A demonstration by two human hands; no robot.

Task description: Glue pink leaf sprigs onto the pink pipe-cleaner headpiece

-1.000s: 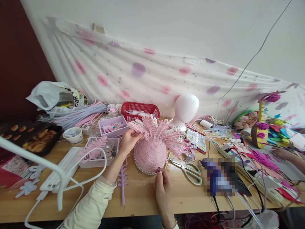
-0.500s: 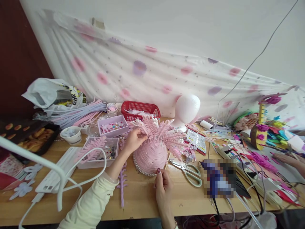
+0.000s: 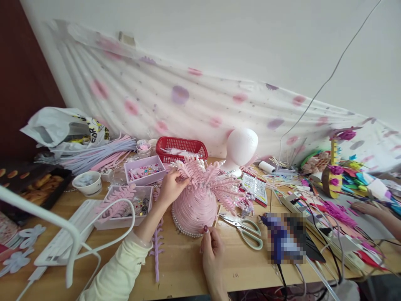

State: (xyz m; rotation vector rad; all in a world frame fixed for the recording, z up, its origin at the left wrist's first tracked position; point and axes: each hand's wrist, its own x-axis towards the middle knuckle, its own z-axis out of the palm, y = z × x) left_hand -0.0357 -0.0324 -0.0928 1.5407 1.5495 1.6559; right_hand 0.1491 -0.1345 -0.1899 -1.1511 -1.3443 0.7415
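Observation:
A pink dome-shaped headpiece (image 3: 196, 205), wound in pink cord and rimmed with pearls, stands on the wooden table (image 3: 188, 267). Pink feathery sprigs (image 3: 216, 177) fan out from its top. My left hand (image 3: 171, 186) pinches one of these sprigs at the dome's upper left. At the dome's lower front rim my right hand (image 3: 211, 244) is closed, its fingertips pinched at the pearl edge; what it holds is too small to make out.
Scissors (image 3: 247, 225) lie right of the dome. Trays of beads (image 3: 144, 171) and pink sprigs (image 3: 123, 202) stand left, a red basket (image 3: 181, 147) and white foam head (image 3: 241, 146) behind. Another person's hand (image 3: 365, 208) rests among coloured scraps far right.
The view has drifted a little to the right and down. Both hands stay at the dome, the left at the sprigs, the right at the rim.

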